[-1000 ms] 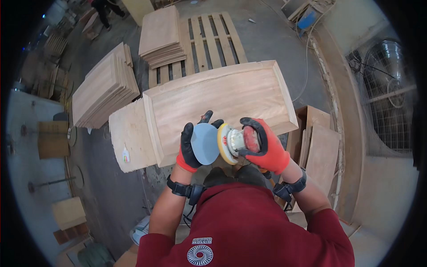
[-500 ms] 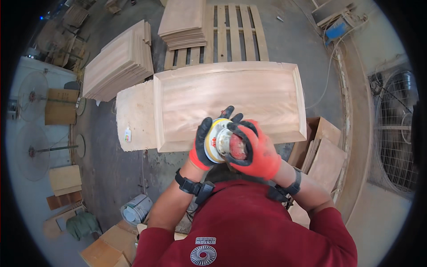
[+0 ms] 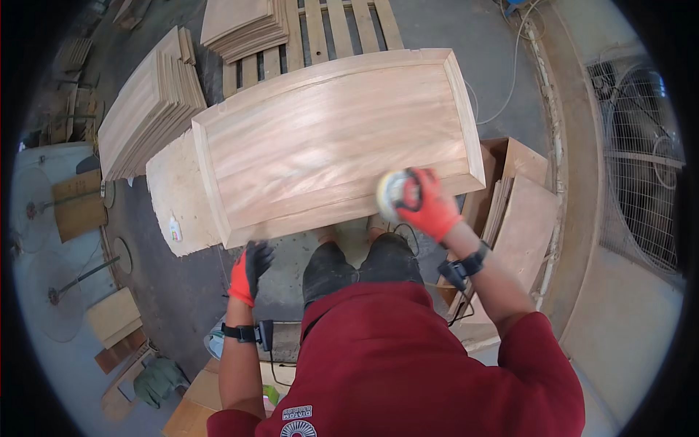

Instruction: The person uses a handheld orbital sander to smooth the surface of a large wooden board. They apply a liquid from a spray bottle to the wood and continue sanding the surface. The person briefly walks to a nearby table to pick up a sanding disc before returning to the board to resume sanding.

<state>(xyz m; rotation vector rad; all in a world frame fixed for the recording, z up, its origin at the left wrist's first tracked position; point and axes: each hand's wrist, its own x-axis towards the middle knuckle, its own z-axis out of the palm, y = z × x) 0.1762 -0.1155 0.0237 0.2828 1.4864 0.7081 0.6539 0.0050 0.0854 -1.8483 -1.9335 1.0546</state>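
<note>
My right hand point(image 3: 429, 204), in a red glove with black fingers, is wrapped round a round power sander point(image 3: 392, 194), slightly smeared by motion. The sander is over the near edge of a framed wooden panel point(image 3: 328, 131), right of its middle; whether its pad touches the wood I cannot tell. Holding nothing, my left hand point(image 3: 252, 271), gloved alike, hovers just short of the panel's near left corner with its fingers stretched out. A pale worn board point(image 3: 186, 193) shows beneath the panel's left end, bearing a small white bottle point(image 3: 175, 229).
Stacks of wooden panels point(image 3: 153, 109) stand at the far left, with another pile point(image 3: 244, 29) on a slatted pallet point(image 3: 317, 33) behind. To the right are a cardboard box point(image 3: 524, 164) and leaning boards point(image 3: 517, 233). A caged fan point(image 3: 641, 167) is at the right wall.
My left hand has let go of the sander and moved left and nearer to me. My right hand has carried the sander rightward to the panel's near edge. The view has shifted.
</note>
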